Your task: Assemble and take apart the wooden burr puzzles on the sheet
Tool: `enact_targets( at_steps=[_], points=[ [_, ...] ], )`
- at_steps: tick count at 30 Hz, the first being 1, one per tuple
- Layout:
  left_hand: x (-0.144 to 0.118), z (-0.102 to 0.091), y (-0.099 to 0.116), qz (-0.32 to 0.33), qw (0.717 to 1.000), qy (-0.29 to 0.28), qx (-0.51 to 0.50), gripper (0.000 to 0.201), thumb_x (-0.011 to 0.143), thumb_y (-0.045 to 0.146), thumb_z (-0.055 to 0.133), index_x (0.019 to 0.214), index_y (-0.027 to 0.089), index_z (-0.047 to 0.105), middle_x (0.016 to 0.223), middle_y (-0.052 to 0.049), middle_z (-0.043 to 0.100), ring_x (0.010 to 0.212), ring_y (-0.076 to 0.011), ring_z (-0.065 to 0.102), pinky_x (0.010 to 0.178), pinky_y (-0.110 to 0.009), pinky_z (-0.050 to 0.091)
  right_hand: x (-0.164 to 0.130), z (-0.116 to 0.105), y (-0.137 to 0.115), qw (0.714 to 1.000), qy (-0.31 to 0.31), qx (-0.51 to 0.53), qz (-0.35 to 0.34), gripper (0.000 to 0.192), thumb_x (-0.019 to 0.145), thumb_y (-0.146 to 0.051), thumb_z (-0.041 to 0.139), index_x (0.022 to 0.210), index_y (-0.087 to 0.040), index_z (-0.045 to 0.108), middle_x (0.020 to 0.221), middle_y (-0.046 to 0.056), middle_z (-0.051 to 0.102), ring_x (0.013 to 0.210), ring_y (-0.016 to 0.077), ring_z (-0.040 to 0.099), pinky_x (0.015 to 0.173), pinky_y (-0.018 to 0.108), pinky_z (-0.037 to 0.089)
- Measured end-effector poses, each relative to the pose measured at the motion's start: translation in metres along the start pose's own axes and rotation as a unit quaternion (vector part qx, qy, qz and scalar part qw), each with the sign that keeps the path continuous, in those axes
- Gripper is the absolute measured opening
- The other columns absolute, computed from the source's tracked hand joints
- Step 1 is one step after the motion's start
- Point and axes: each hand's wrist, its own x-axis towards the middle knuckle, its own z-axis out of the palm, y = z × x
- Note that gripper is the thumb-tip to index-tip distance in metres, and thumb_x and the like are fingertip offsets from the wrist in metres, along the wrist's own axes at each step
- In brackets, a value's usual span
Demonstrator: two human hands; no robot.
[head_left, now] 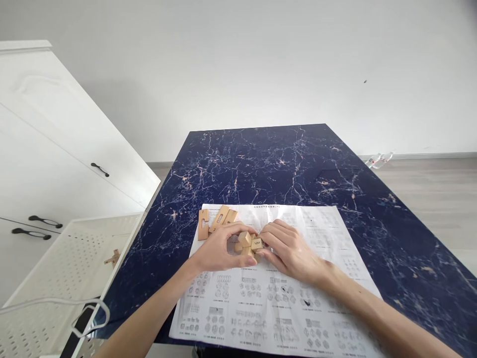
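Between my two hands is a wooden interlocking puzzle (245,239), a cluster of pale blocks with a dark mark on one end face. My left hand (218,248) curves round its left side, thumb along the near edge. From the right, my right hand (288,248) grips it with thumb and fingers; its fingertips partly cover the blocks. Beyond my left hand lie loose notched wooden pieces (203,224), one with a slot (219,218). Under everything spreads a large creased instruction sheet (257,325) printed with small diagrams.
The sheet lies on a dark blue marble-patterned table (257,169). At the left, a white perforated surface (44,278) carries another wooden cross-shaped piece (113,258) and a white cable (52,300). A white cabinet (63,144) with black handles stands behind it.
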Motion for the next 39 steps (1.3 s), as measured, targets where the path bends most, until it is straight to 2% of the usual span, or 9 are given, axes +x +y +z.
enact_targets(
  at_steps=[6, 11, 17, 27, 34, 36, 39],
  points=[
    [-0.001, 0.000, 0.002, 0.021, 0.999, 0.004, 0.031, 0.057, 0.076, 0.056, 0.090, 0.119, 0.023, 0.074, 0.116, -0.008, 0.077, 0.106, -0.0289, 0.072, 0.093, -0.042, 0.058, 0.001, -0.001, 0.000, 1.000, -0.007, 0.008, -0.003, 0.032, 0.117, -0.033, 0.042, 0.093, -0.019, 0.058, 0.082, 0.005, 0.065, 0.073, 0.0200, 0.054, 0.072, 0.034, 0.042],
    [-0.002, 0.009, 0.008, 0.068, 0.991, 0.073, 0.089, 0.062, 0.074, 0.055, 0.094, 0.121, 0.024, 0.069, 0.112, -0.006, 0.074, 0.102, -0.0274, 0.071, 0.090, -0.042, 0.058, -0.002, 0.005, -0.001, 0.998, 0.017, 0.023, 0.064, 0.040, 0.114, -0.033, 0.047, 0.076, -0.023, 0.046, 0.069, -0.001, 0.053, 0.061, 0.0154, 0.042, 0.064, 0.031, 0.036],
    [-0.005, 0.017, 0.006, 0.139, 0.975, 0.123, 0.123, 0.068, 0.074, 0.058, 0.095, 0.124, 0.023, 0.065, 0.111, -0.006, 0.072, 0.101, -0.0266, 0.071, 0.090, -0.040, 0.059, -0.002, 0.011, -0.006, 0.990, 0.050, 0.055, 0.117, 0.042, 0.110, -0.033, 0.050, 0.071, -0.024, 0.037, 0.061, -0.004, 0.044, 0.057, 0.0131, 0.038, 0.057, 0.030, 0.030],
    [-0.004, 0.021, -0.004, 0.271, 0.907, 0.213, 0.241, 0.069, 0.084, 0.054, 0.090, 0.134, 0.020, 0.057, 0.109, -0.009, 0.070, 0.095, -0.0259, 0.070, 0.087, -0.042, 0.062, 0.000, 0.019, -0.017, 0.944, 0.055, 0.132, 0.297, 0.045, 0.105, -0.035, 0.050, 0.066, -0.024, 0.030, 0.057, -0.006, 0.034, 0.053, 0.0111, 0.029, 0.052, 0.028, 0.025],
    [-0.004, 0.021, -0.007, 0.340, 0.830, 0.258, 0.358, 0.065, 0.093, 0.044, 0.083, 0.145, 0.019, 0.053, 0.111, -0.011, 0.075, 0.095, -0.0280, 0.075, 0.090, -0.044, 0.060, 0.004, 0.022, -0.024, 0.904, 0.060, 0.178, 0.383, 0.050, 0.104, -0.045, 0.049, 0.063, -0.024, 0.028, 0.055, -0.007, 0.027, 0.053, 0.0110, 0.025, 0.050, 0.029, 0.022],
    [-0.004, 0.021, -0.006, 0.341, 0.823, 0.261, 0.371, 0.067, 0.093, 0.046, 0.083, 0.145, 0.019, 0.053, 0.110, -0.010, 0.075, 0.095, -0.0275, 0.075, 0.090, -0.043, 0.060, 0.003, 0.022, -0.024, 0.901, 0.061, 0.184, 0.387, 0.051, 0.105, -0.046, 0.048, 0.064, -0.024, 0.029, 0.056, -0.006, 0.028, 0.053, 0.0111, 0.025, 0.050, 0.028, 0.023],
    [-0.003, 0.019, -0.002, 0.322, 0.841, 0.254, 0.354, 0.070, 0.089, 0.055, 0.084, 0.142, 0.020, 0.055, 0.103, -0.008, 0.074, 0.090, -0.0268, 0.073, 0.086, -0.042, 0.059, 0.002, 0.021, -0.021, 0.912, 0.050, 0.185, 0.363, 0.049, 0.106, -0.047, 0.048, 0.065, -0.024, 0.032, 0.057, -0.006, 0.032, 0.054, 0.0112, 0.027, 0.050, 0.028, 0.024]
  ],
)
